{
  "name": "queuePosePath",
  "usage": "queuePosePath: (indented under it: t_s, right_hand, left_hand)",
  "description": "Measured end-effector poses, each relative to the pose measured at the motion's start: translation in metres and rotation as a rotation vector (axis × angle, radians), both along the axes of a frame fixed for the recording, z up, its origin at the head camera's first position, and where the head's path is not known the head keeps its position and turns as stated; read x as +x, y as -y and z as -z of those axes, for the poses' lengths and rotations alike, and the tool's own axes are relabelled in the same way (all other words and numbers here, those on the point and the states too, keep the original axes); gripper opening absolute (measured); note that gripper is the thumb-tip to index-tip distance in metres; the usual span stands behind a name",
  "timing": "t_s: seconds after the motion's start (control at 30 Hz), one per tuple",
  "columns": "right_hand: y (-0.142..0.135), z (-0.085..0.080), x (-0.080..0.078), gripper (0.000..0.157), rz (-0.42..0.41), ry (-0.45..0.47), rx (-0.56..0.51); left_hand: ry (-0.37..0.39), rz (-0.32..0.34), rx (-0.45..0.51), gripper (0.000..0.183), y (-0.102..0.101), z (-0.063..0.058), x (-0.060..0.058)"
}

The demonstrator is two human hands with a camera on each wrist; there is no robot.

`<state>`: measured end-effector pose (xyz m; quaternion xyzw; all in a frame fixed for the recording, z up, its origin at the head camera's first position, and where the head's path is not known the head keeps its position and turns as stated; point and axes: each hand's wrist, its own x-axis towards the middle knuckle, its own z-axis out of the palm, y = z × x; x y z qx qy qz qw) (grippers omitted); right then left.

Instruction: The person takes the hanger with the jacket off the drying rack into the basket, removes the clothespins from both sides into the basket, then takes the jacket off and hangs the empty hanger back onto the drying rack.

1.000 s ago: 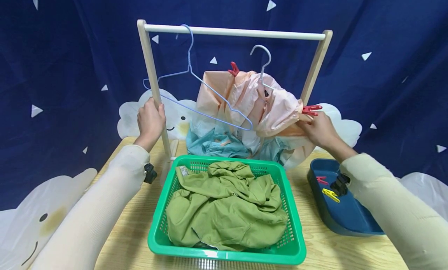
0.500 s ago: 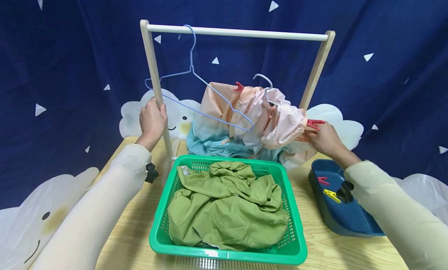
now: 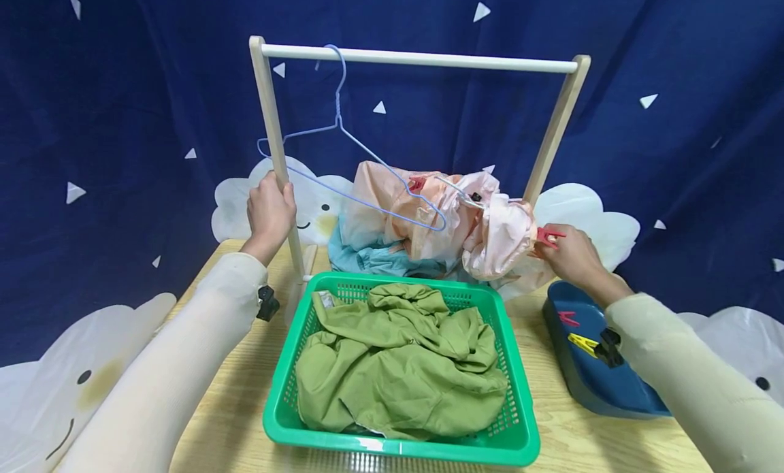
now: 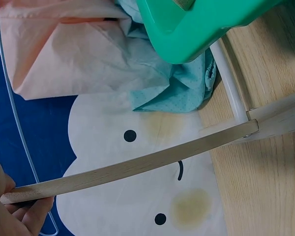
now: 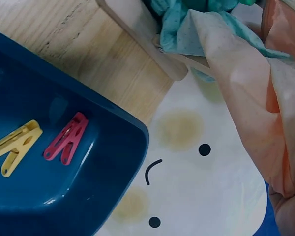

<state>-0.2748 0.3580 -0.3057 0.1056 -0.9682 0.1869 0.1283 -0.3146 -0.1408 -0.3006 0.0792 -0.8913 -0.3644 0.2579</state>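
Note:
My left hand (image 3: 269,207) grips the left post (image 3: 277,129) of a small wooden clothes rack, with fingers wrapped round it in the left wrist view. My right hand (image 3: 572,255) holds the right end of a peach garment (image 3: 450,221), beside a red clothespin (image 3: 550,237) clipped there. Toward the garment's left, another red clothespin (image 3: 417,184) is clipped on. A white hanger (image 3: 454,189) lies tilted in the cloth, its hook off the rail. From the rail (image 3: 429,58) hangs a bare blue hanger (image 3: 361,146). My right fingertips are mostly hidden.
A green basket (image 3: 401,447) with a crumpled olive garment (image 3: 410,378) stands in front of the rack. Teal cloth (image 3: 386,261) is bunched behind it. At right, a blue tray (image 5: 128,123) holds a yellow clothespin (image 5: 17,145) and a pink one (image 5: 67,137).
My right hand and the peach garment have moved down. The white hanger's hook has tipped from upright to nearly flat. My left hand keeps its grip on the post.

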Motion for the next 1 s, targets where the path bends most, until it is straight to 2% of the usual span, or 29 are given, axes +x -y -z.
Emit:
queuePosePath:
  t_s: [0.13, 0.47, 0.7, 1.0]
  right_hand:
    - [-0.002, 0.005, 0.001, 0.012, 0.001, -0.004, 0.0]
    - [-0.009, 0.015, 0.004, 0.016, -0.032, -0.032, 0.079]
    - [-0.013, 0.021, 0.004, 0.014, -0.052, -0.088, 0.116]
    - [-0.013, 0.025, 0.006, 0.009, -0.029, -0.091, 0.149]
  left_hand:
    - [-0.004, 0.002, -0.004, 0.027, 0.0, 0.0, 0.0]
    - [-0.002, -0.003, -0.002, 0.027, 0.0, 0.0, 0.0]
    - [-0.002, -0.002, -0.004, 0.028, 0.0, -0.001, -0.001]
    - [-0.001, 0.002, -0.002, 0.028, 0.0, 0.0, -0.001]
